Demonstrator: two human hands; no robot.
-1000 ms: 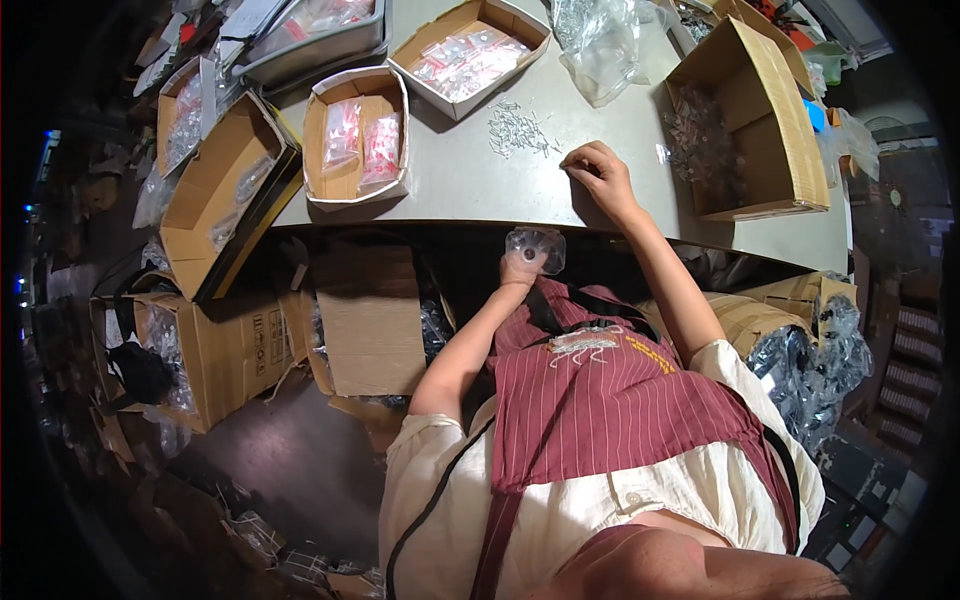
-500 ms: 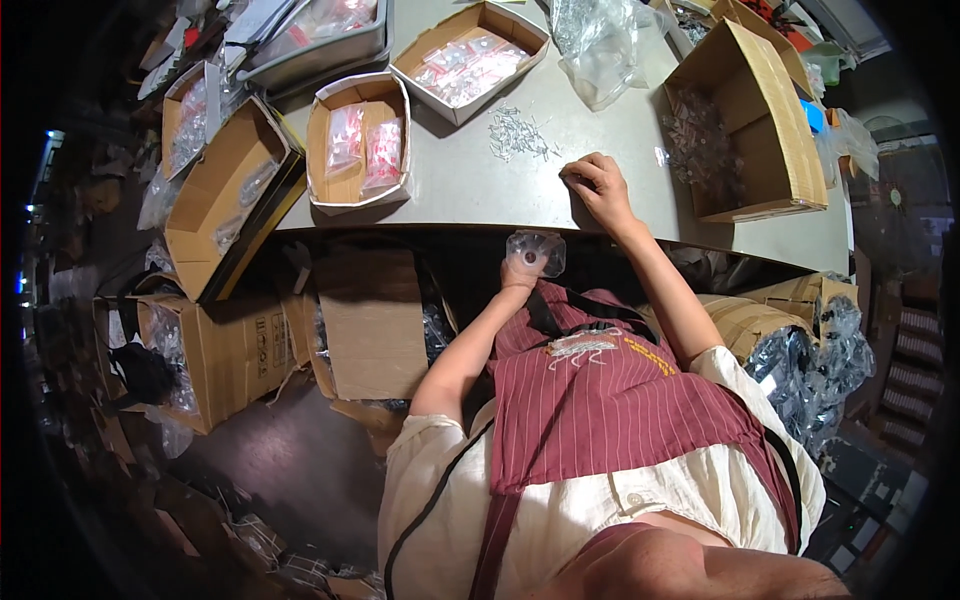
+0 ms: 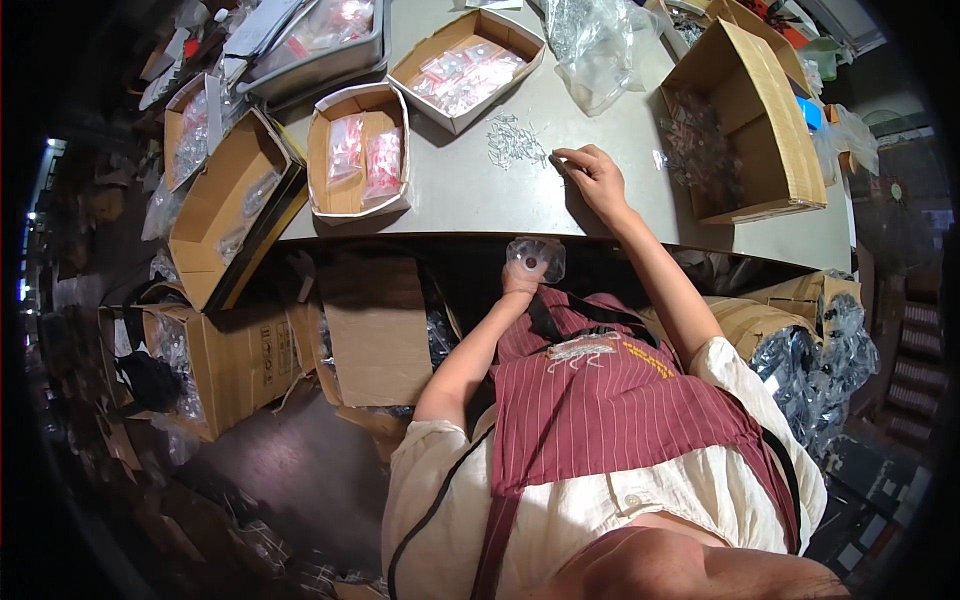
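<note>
My left hand (image 3: 521, 283) is closed round a clear plastic funnel-like piece (image 3: 543, 256) with a dark round hole in its middle, held just below the table's front edge. On the table, a loose pile of small silvery screws (image 3: 514, 143) lies spread out. My right hand (image 3: 596, 180) rests at the right edge of this pile, with thumb and index finger drawn together at the nearest screws. Whether a screw sits between those fingertips is too small to make out. The other right fingers are curled in.
Two white-edged cardboard trays (image 3: 318, 190) with small red-and-clear bags stand left of the pile. A grey plastic bin (image 3: 378, 50) sits behind them. At right is a tall open carton (image 3: 790, 165) with small parts; a clear bag (image 3: 600, 70) lies at the back. Cartons (image 3: 375, 330) stand below the table.
My right hand has moved slightly left and away from me, its fingertips now reaching the edge of the screw pile. My left hand keeps the plastic piece in nearly the same place.
</note>
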